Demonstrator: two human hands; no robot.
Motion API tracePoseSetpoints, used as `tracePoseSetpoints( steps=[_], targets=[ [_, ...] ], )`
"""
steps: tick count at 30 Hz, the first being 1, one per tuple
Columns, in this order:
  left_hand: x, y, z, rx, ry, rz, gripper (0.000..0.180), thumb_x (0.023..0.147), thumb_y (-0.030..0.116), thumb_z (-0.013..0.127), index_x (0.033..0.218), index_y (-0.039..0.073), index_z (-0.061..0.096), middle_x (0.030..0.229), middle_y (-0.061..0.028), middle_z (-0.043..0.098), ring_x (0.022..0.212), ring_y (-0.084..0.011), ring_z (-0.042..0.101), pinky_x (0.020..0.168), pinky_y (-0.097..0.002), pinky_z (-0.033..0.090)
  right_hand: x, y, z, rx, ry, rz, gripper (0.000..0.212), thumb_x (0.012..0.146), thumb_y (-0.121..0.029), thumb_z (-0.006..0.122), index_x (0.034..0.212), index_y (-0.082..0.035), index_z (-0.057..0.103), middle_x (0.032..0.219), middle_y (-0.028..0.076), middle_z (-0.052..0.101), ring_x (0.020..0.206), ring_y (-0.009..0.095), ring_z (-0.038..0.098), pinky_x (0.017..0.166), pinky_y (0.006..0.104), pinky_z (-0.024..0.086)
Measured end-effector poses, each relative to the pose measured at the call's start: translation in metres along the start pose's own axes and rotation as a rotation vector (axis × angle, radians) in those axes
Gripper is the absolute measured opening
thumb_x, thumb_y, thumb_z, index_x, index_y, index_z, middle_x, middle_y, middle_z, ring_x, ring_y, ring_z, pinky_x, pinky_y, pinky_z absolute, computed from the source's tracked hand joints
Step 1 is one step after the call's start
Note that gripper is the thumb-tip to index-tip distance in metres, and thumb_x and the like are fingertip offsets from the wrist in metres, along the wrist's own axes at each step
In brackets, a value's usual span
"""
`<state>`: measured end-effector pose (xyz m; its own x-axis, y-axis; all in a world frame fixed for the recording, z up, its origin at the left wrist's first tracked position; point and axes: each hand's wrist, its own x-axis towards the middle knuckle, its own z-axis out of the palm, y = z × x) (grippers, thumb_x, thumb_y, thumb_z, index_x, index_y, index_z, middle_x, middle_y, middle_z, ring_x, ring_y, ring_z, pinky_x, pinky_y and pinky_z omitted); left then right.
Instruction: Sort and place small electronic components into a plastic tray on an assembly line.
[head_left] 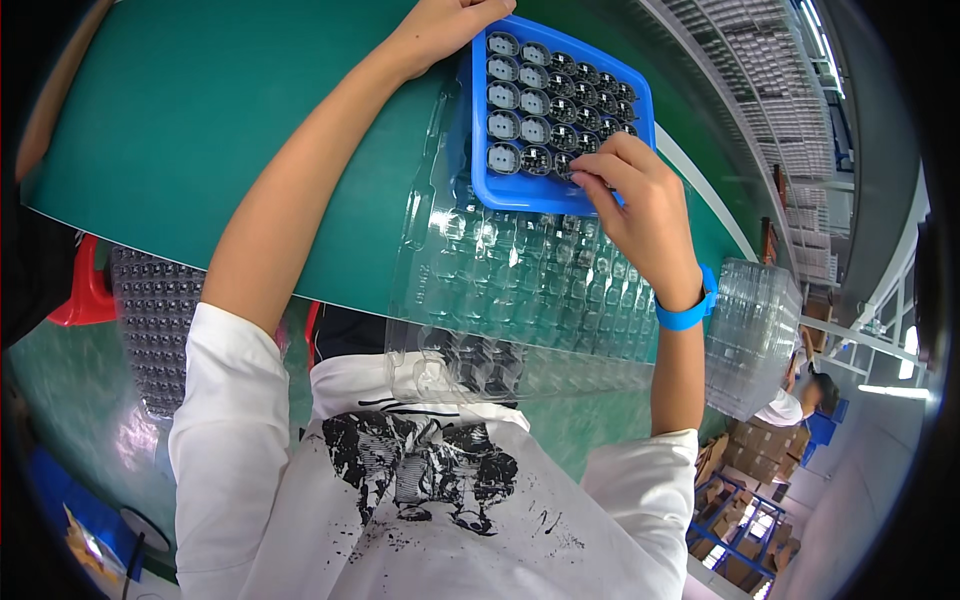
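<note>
A blue plastic tray [484, 185] stands at the far side of the green table, with rows of small round parts in it. The parts in the left columns have pale grey faces [502, 125]; those to the right look black with metal bits [562, 110]. At the tray's far left corner is my left hand [445, 35], its fingers closed on the rim and partly cut off by the picture's top edge. My right hand [635, 195], with a blue wristband, pinches a small round part [563, 165] in the nearest row. Its fingertips partly cover that part.
Under the blue tray a clear plastic blister tray [440, 260] juts over the table's near edge. Stacked clear trays [750, 330] stand to the right. A red stool [82, 290] and another blister tray [155, 320] are at the left. Another person's arm [55, 90] shows at the far left.
</note>
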<state>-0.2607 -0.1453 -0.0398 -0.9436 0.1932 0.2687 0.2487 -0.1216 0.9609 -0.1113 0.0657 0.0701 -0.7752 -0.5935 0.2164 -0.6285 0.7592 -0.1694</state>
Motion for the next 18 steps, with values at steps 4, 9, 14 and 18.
tracePoseSetpoints(
  steps=[4, 9, 14, 18],
  targets=[
    [0.0003, -0.0016, -0.0003, -0.009, -0.001, 0.008, 0.028, 0.093, 0.022, 0.059, 0.082, -0.002, 0.067, 0.073, 0.0001, 0.061, 0.068, -0.0089, 0.052, 0.063, -0.0261, 0.043, 0.0015, 0.0014, -0.0019, 0.022, 0.026, -0.009, 0.011, 0.076, 0.0, 0.07, 0.087, 0.0, 0.068, 0.081, 0.009, 0.059, 0.069, 0.024, 0.059, 0.057, 0.0332, 0.047],
    [0.0013, -0.0025, -0.0013, 0.003, -0.008, -0.026, 0.028, 0.093, 0.023, 0.059, 0.081, -0.002, 0.067, 0.071, 0.001, 0.06, 0.067, -0.0083, 0.051, 0.062, -0.026, 0.042, 0.0006, -0.0023, 0.0009, -0.085, 0.008, -0.036, 0.012, 0.074, -0.002, 0.072, 0.085, -0.002, 0.068, 0.081, 0.008, 0.06, 0.07, 0.024, 0.06, 0.058, 0.034, 0.048],
    [0.0015, -0.0021, -0.0005, -0.002, -0.002, -0.011, 0.028, 0.093, 0.022, 0.059, 0.081, -0.002, 0.067, 0.071, 0.0014, 0.06, 0.067, -0.0079, 0.05, 0.062, -0.0258, 0.042, 0.002, -0.0042, 0.0019, -0.081, 0.005, -0.043, 0.012, 0.074, -0.004, 0.073, 0.084, -0.002, 0.068, 0.081, 0.007, 0.06, 0.07, 0.025, 0.06, 0.058, 0.0346, 0.048],
    [0.0015, -0.0035, -0.0018, -0.018, -0.01, 0.006, 0.028, 0.093, 0.022, 0.059, 0.08, -0.002, 0.067, 0.071, 0.0015, 0.059, 0.067, -0.0079, 0.05, 0.062, -0.0259, 0.042, 0.0006, -0.0029, 0.0037, -0.051, 0.022, -0.03, 0.01, 0.074, -0.004, 0.073, 0.083, -0.002, 0.068, 0.08, 0.007, 0.06, 0.069, 0.025, 0.06, 0.058, 0.0348, 0.047]
  ],
)
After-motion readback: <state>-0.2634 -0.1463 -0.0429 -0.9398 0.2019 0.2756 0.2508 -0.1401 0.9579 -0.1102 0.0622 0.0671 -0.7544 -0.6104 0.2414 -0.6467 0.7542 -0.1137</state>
